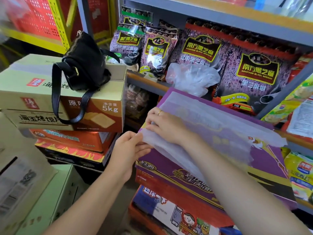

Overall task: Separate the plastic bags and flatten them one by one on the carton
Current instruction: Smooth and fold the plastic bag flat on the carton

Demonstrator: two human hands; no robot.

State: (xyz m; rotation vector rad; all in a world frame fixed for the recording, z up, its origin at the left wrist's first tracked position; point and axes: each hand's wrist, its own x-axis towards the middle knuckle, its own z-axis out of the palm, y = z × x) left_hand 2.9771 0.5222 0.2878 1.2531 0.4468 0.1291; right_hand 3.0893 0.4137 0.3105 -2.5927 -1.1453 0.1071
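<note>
A black handbag [84,65] sits on a stack of cartons at the left, its strap hanging down the side. The left hand [126,150] pinches the near corner of the translucent plastic bags [211,126] between thumb and curled fingers. The right hand [166,127], a ring on one finger, presses on the same end, fingertips bent onto the plastic. The bags lie flat across the purple carton [264,160]. Behind, a crumpled plastic bag [191,78] rests on the shelf beside sesame packets [257,72]
</note>
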